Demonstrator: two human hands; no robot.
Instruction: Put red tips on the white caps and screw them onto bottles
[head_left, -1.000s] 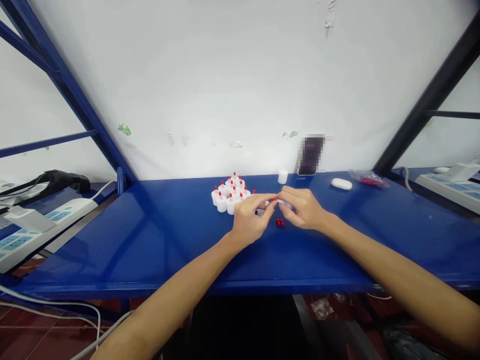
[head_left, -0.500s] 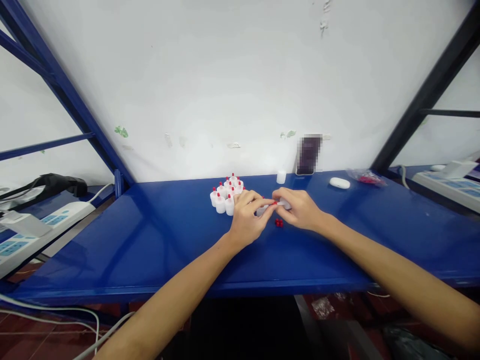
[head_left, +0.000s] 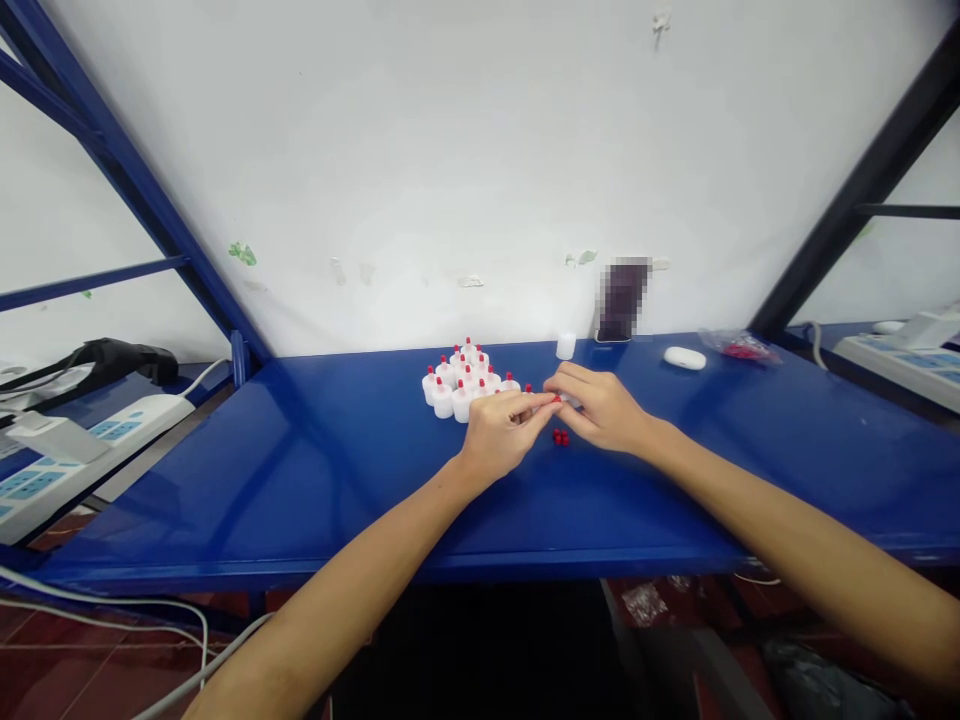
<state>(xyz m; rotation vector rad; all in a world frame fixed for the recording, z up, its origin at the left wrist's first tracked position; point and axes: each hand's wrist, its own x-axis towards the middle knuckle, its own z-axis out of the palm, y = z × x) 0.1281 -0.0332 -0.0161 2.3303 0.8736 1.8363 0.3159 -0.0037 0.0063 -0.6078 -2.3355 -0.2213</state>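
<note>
My left hand pinches a small red cap between thumb and fingertips. Facing it, my right hand is closed around a small white bottle, mostly hidden by the fingers, with its tip at the red cap. Several white bottles with red caps stand upright in a cluster behind and left of my left hand, which hides some of them. Just below the fingertips, a few loose red caps lie together on the blue table.
A white container stands near the wall, left of a blurred phone leaning there. Further right lie a white oval case and a clear bag of red pieces. Power strips flank the table.
Both hands stay together at the bottle tip, and the left fingers have shifted slightly on the red cap. The camera view has moved a little; more capped bottles show behind the left hand.
</note>
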